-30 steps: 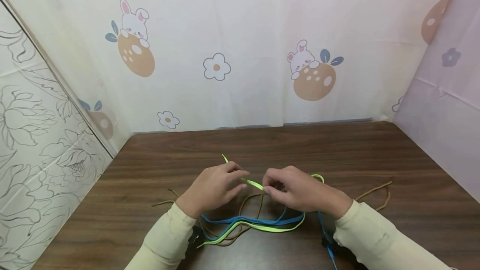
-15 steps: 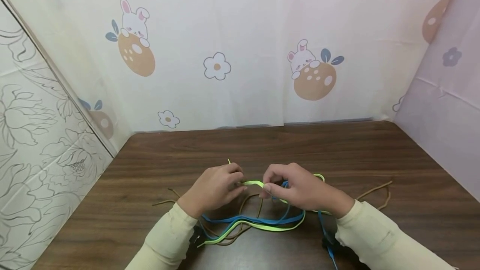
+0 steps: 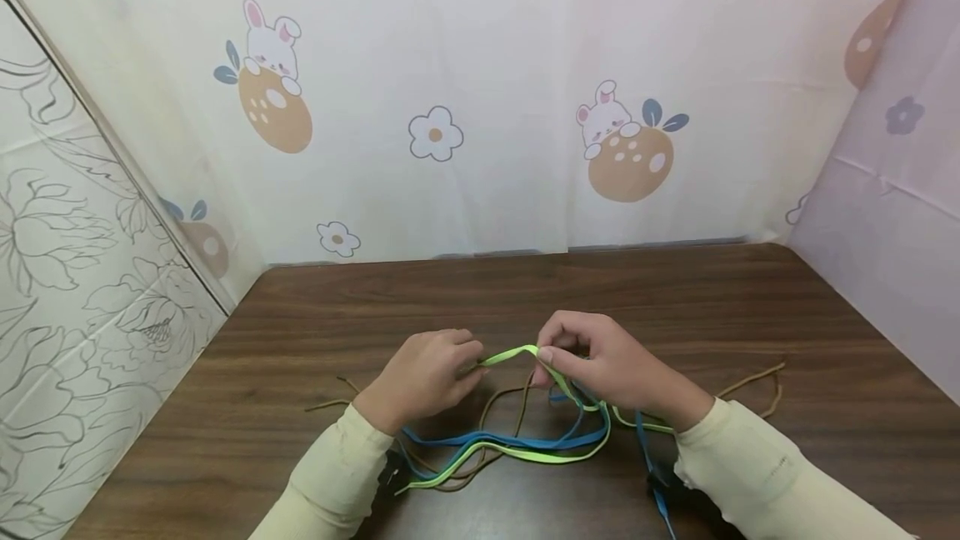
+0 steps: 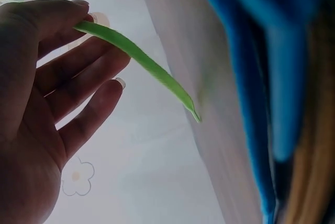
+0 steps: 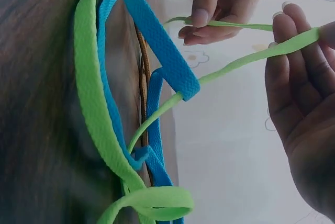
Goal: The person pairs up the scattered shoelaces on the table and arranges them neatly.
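One lace (green) (image 4: 149,64), right hand (image 3: 611,365) higher

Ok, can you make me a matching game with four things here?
1. green lace
2. blue lace
3. brown cord
4. backdrop

A. has printed bunnies
B. pinched by the left hand and the right hand
C. pokes out beyond both hands, on the table
D. has an end at the head view's bottom edge

Pairs: 1-B, 2-D, 3-C, 4-A
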`<action>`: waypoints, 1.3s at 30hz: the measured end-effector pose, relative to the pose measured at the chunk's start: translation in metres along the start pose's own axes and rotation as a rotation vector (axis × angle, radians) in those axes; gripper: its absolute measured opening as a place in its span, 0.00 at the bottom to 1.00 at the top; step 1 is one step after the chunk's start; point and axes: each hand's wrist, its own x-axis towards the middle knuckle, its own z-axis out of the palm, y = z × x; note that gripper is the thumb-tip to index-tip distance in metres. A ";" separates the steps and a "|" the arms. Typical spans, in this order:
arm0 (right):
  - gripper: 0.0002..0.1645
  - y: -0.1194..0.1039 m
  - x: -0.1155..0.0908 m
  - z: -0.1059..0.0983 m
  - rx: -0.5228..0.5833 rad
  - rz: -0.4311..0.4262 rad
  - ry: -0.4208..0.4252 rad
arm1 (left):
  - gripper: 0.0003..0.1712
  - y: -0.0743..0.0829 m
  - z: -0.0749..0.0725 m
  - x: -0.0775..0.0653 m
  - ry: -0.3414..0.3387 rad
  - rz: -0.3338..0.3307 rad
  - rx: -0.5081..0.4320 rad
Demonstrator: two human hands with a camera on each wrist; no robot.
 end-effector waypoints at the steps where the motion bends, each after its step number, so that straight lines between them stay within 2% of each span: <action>1: 0.04 0.001 0.000 -0.001 0.005 -0.002 0.007 | 0.07 -0.001 0.000 0.000 0.003 -0.001 0.004; 13: 0.04 0.008 0.000 -0.014 0.044 0.021 0.117 | 0.11 -0.005 -0.002 -0.002 0.027 -0.020 0.054; 18: 0.04 0.009 0.000 -0.017 0.048 0.002 0.194 | 0.14 -0.007 -0.002 -0.003 0.033 -0.063 0.074; 24: 0.03 0.009 -0.002 -0.021 0.101 0.027 0.250 | 0.13 -0.014 -0.003 -0.005 0.052 -0.152 0.092; 27: 0.03 0.009 -0.002 -0.024 0.100 0.030 0.267 | 0.10 -0.018 -0.003 -0.006 0.041 -0.231 0.002; 32: 0.04 0.009 -0.002 -0.030 0.087 0.040 0.301 | 0.08 -0.024 -0.007 -0.010 0.003 -0.399 -0.287; 36: 0.04 0.009 -0.003 -0.035 0.085 0.033 0.332 | 0.11 -0.029 -0.009 -0.012 -0.009 -0.471 -0.481; 39: 0.04 0.008 -0.003 -0.039 0.140 0.010 0.342 | 0.13 -0.032 -0.011 -0.014 0.002 -0.523 -0.601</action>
